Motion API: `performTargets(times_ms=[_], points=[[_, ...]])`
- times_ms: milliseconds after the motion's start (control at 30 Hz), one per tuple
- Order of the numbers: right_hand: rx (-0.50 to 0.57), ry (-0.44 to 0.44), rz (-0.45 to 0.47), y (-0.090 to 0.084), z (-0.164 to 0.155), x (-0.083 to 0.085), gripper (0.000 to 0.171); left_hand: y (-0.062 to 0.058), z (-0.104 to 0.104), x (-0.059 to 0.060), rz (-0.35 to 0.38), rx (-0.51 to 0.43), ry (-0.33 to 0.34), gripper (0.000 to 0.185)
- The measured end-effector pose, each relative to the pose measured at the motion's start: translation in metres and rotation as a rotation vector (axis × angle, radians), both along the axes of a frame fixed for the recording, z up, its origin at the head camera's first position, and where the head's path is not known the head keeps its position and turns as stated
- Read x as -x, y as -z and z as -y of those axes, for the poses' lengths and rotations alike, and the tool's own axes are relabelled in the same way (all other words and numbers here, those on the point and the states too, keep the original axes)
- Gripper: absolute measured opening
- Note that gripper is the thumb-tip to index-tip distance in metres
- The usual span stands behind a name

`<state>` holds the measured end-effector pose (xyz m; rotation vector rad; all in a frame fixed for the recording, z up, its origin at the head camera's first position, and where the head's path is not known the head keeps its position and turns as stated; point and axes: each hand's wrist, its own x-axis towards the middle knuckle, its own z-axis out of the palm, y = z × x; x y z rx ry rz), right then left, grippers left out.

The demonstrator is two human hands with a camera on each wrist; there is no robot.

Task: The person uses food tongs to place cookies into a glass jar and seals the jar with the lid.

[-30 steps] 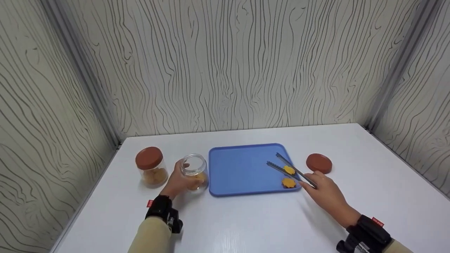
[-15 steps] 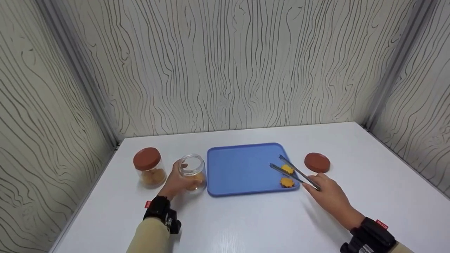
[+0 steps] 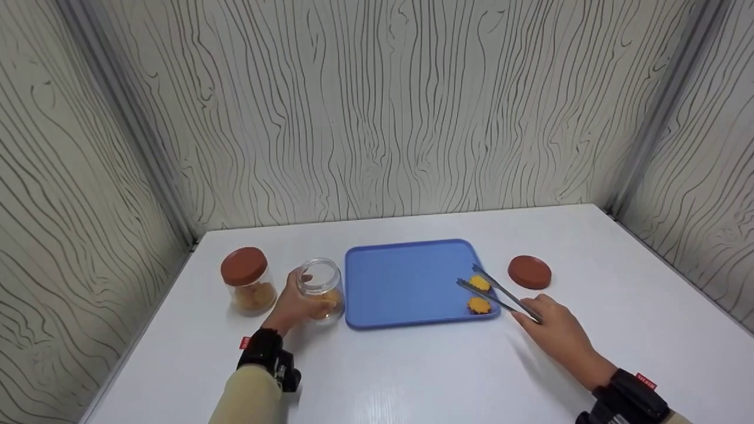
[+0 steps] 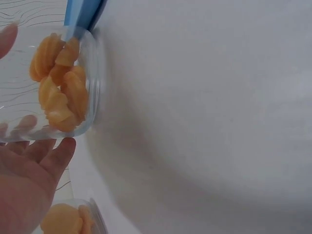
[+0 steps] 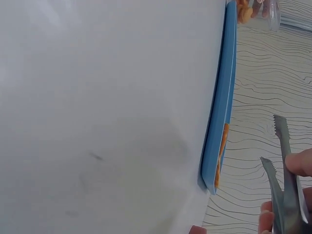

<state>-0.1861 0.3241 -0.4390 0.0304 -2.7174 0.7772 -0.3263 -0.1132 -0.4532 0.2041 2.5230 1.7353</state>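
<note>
My left hand (image 3: 293, 306) grips an open glass jar (image 3: 321, 288) that stands on the white table just left of the blue tray (image 3: 400, 282). The left wrist view shows orange cookies (image 4: 58, 85) inside the jar (image 4: 73, 87), with my fingers (image 4: 53, 156) round the glass. My right hand (image 3: 554, 333) holds metal tongs (image 3: 498, 292) by their rear end. Their tips lie apart over the tray's right side, with one orange cookie (image 3: 480, 283) between them. A second cookie (image 3: 478, 305) lies just in front. In the right wrist view the tongs (image 5: 285, 180) stand beside the tray's edge (image 5: 219, 126).
A second jar (image 3: 247, 287) with a brown lid and cookies inside stands at the far left. A loose brown lid (image 3: 529, 271) lies right of the tray. Wood-grain walls close in the table on three sides.
The tongs and my right hand have drawn back a little toward the near right. My left hand stays on the jar.
</note>
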Motion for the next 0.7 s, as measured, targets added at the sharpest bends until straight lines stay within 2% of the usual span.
performTargets(times_ms=[333,700], points=[[-0.007,0.007,0.024,0.0024,-0.0019,-0.002,0.029,-0.0073,0.0005,-0.005,0.028,-0.011,0.013,0.111],[-0.032,0.025,0.036,0.0075,-0.0066,-0.0079,0.029,-0.0051,0.0002,-0.0031,0.029,0.026,0.007,0.107]])
